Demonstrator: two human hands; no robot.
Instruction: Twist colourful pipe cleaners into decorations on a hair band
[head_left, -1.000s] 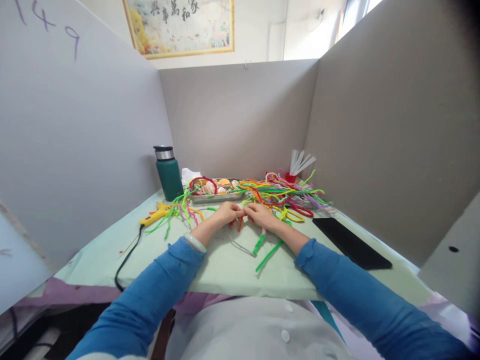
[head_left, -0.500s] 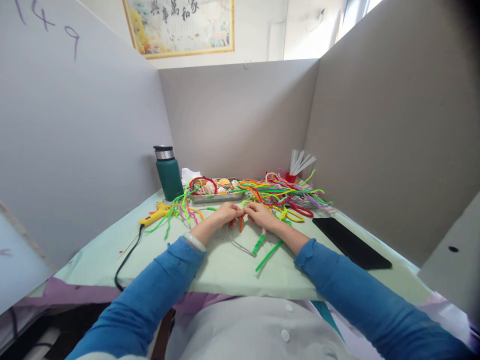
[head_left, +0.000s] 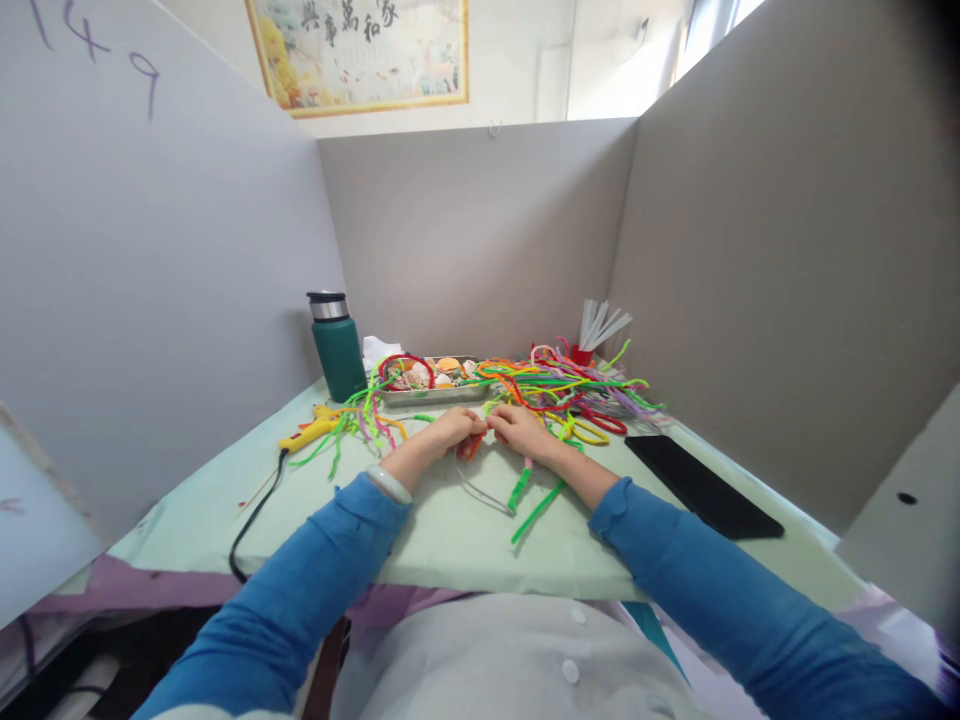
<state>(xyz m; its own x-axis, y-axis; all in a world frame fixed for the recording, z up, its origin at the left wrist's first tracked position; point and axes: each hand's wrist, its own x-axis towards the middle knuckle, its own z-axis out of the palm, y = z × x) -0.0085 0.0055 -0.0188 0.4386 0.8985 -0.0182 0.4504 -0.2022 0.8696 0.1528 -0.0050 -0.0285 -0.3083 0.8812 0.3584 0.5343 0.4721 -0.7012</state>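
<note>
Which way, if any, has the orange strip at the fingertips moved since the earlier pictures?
Yes: the orange strip's visible part has shifted left, nearer the left hand, judged against the unmoved tray.

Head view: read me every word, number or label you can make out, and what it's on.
"149": handwritten on the left partition; first digit cut by the top edge, so less certain.
"興 事 萬 和 家", left to right: on the framed picture.
Faint mark on the lower-left panel: too partial to read.
Green bottle: no readable label.
</note>
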